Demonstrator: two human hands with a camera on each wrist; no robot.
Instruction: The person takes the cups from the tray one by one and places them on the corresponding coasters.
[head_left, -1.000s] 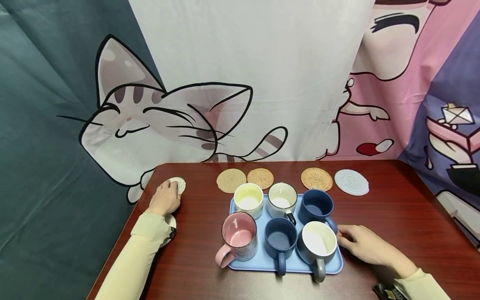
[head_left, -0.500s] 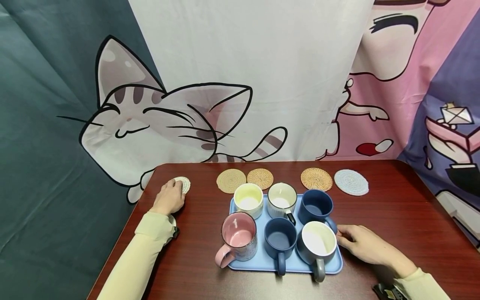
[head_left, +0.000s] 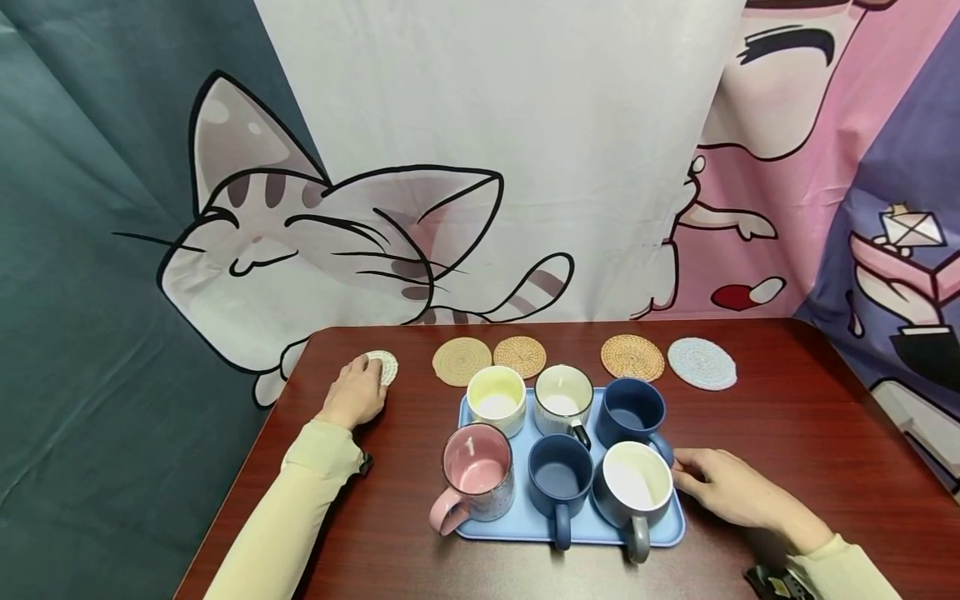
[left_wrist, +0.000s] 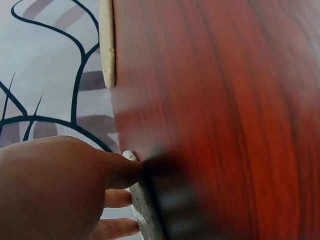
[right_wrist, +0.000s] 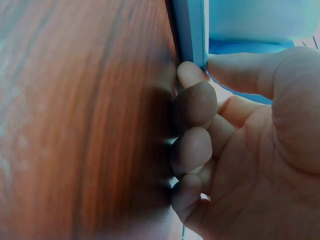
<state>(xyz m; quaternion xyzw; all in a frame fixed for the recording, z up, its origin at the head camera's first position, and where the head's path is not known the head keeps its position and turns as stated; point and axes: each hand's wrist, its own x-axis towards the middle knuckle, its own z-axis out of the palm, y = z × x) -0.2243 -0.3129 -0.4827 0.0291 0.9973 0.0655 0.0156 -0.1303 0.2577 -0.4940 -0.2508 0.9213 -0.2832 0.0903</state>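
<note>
My left hand (head_left: 352,392) grips a small round white woven coaster (head_left: 383,367) near the table's far left corner. In the left wrist view its thumb and fingers meet the coaster's edge (left_wrist: 145,210), close over the tabletop; I cannot tell whether it touches. At the other side, my right hand (head_left: 723,487) pinches the right rim of a light blue tray (head_left: 517,531) between thumb and forefinger, the other fingers curled. On the tray stand a pale yellow cup (head_left: 497,402), a white mug (head_left: 564,400), two dark blue mugs (head_left: 561,477), a pink mug (head_left: 480,475) and a grey mug (head_left: 636,492).
Behind the tray, two tan woven coasters (head_left: 461,362) lie side by side at the back edge. Farther right are an orange-tan coaster (head_left: 632,358) and a pale blue one (head_left: 702,364). A printed cloth (head_left: 480,167) hangs behind the dark red wooden table (head_left: 405,467).
My left hand has moved the white coaster to the right, away from the table's left edge. The right hand, tray and mugs have stayed in place.
</note>
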